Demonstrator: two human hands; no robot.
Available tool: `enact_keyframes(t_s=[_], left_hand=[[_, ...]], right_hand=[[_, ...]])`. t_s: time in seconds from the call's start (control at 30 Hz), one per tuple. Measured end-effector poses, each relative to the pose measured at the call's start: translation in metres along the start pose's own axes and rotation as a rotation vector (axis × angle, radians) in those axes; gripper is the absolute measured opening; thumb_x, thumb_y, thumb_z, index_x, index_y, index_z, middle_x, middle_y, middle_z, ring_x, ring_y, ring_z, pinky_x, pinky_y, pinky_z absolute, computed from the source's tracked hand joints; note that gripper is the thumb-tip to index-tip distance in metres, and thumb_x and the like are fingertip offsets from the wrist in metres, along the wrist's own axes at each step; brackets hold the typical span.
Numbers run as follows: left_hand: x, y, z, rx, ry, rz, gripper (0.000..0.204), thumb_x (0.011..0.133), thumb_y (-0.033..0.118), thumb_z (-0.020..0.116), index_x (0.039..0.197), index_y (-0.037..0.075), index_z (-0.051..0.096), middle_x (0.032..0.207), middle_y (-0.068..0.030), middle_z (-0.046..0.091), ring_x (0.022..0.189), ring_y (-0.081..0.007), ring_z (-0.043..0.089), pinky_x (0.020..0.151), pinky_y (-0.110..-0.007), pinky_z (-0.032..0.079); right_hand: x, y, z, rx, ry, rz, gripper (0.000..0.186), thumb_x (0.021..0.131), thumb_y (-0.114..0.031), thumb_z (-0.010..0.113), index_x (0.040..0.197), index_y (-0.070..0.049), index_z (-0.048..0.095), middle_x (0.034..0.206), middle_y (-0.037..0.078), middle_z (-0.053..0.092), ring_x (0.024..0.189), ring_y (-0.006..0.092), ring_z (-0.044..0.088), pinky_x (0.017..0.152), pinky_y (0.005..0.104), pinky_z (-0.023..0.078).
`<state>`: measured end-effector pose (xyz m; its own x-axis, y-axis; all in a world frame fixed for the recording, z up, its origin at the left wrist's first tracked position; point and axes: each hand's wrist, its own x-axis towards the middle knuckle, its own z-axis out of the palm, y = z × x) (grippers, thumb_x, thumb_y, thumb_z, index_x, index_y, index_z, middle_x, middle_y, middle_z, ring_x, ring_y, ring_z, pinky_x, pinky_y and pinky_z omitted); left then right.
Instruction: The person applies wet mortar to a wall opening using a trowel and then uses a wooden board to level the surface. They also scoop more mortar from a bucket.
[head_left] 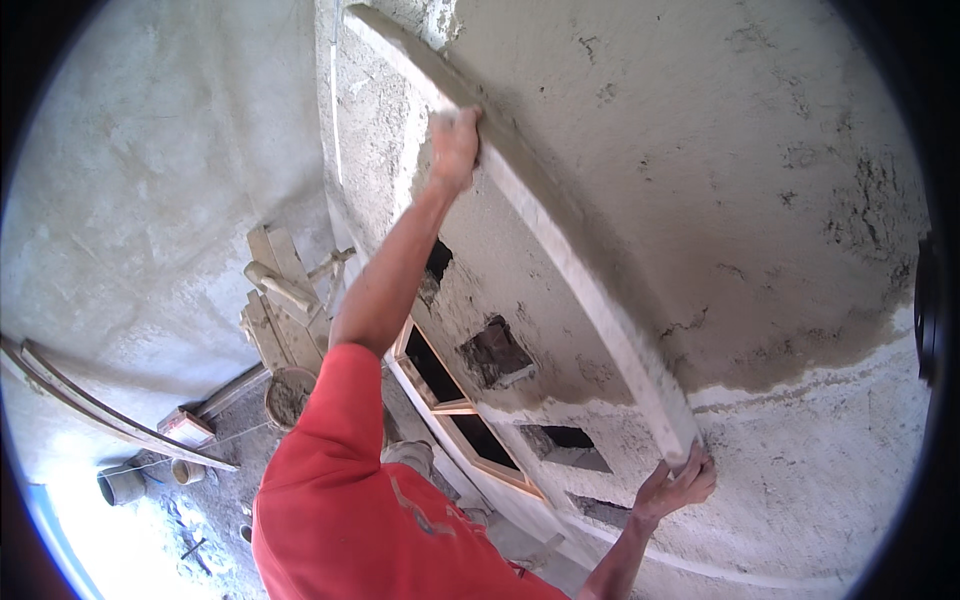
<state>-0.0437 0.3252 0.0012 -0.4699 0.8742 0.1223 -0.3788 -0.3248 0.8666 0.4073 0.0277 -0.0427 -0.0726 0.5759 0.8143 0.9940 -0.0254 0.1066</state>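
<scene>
A long pale straightedge board (585, 275) lies slanted against a wall of fresh grey plaster (720, 150), running from the upper left down to the lower right. My left hand (455, 145) is raised high and grips the board near its upper end. Down at the board's lower end, my right hand (680, 487) clasps it from below with the fingers wrapped round its edge. My red sleeve (340, 450) fills the lower middle of the view.
A wooden window frame (455, 405) and rough rectangular holes (495, 350) sit in the wall below the board. On the ground at left are a mortar bucket (290, 397), stacked planks (278, 300), long rods (100, 412), a small box (186, 427) and tins (122, 485).
</scene>
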Motion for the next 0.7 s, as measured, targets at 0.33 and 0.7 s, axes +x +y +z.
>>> enact_keyframes(t_s=[0.33,0.7], left_hand=[[0.076,0.117,0.033,0.014,0.151,0.005,0.037,0.084,0.029,0.057,0.102,-0.003,0.058,0.087,-0.0131,0.060,0.072,-0.0224,0.057,0.055,-0.040,0.047],[-0.021,0.038,0.023,0.169,-0.057,-0.059,0.045,0.087,0.039,0.057,0.078,-0.005,0.059,0.065,-0.0142,0.054,0.056,-0.0215,0.056,0.044,-0.037,0.045]], right_hand=[[0.129,-0.037,-0.057,-0.098,0.090,-0.091,0.049,0.078,-0.013,0.065,0.127,-0.011,0.057,0.114,0.015,0.053,0.106,0.0354,0.048,0.086,0.0476,0.035],[0.040,0.033,-0.083,-0.041,-0.070,-0.032,0.045,0.081,-0.007,0.058,0.125,-0.008,0.056,0.115,0.017,0.050,0.111,0.0360,0.045,0.094,0.0485,0.030]])
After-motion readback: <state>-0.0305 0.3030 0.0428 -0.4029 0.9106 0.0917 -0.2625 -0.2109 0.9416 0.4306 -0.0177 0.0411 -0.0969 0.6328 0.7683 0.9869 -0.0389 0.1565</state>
